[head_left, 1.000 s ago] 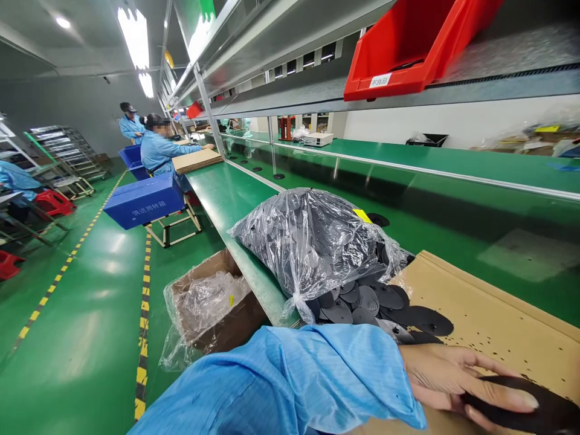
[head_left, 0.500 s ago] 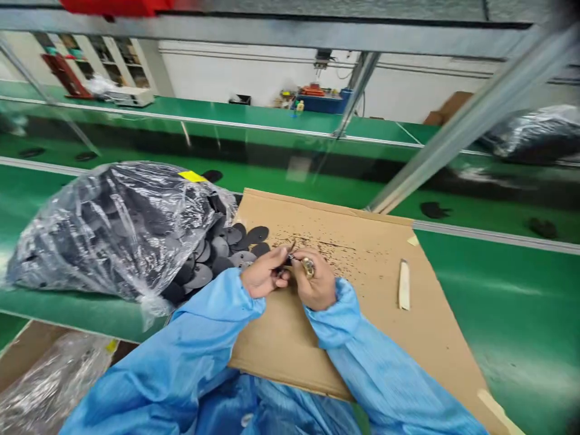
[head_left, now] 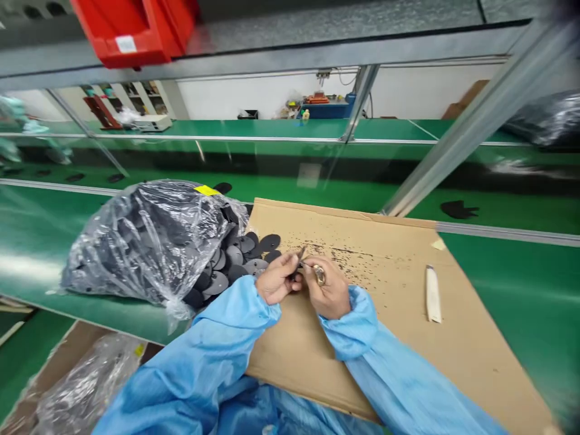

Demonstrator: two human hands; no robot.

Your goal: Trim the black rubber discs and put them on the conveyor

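My left hand [head_left: 275, 281] is closed, pinching a thin dark flat piece [head_left: 300, 256] whose outline is mostly covered by fingers. Close against it, my right hand [head_left: 330, 290] is wrapped round a small gold-coloured metal tool [head_left: 319, 275]; its tip meets the dark piece, but the kind of tool is hidden in the grip. Both hands are above a cardboard sheet [head_left: 299, 356]. Small black scraps [head_left: 356, 263] lie scattered just beyond them. To the left, black round discs [head_left: 234, 256] with small holes spill from a clear plastic bag [head_left: 145, 241].
A pale flat strip [head_left: 432, 294] lies on the cardboard at right. Green bench [head_left: 512, 272] surrounds the sheet. A slanting metal post [head_left: 446, 130] rises behind it, and a red bin [head_left: 136, 36] sits on the overhead shelf. Lower left stands a carton with plastic film [head_left: 86, 380].
The view has shifted, so the scene sits further right and lower and more of the red bin shows. Both hands keep their grips close together, with the dark piece's tip now more visible.
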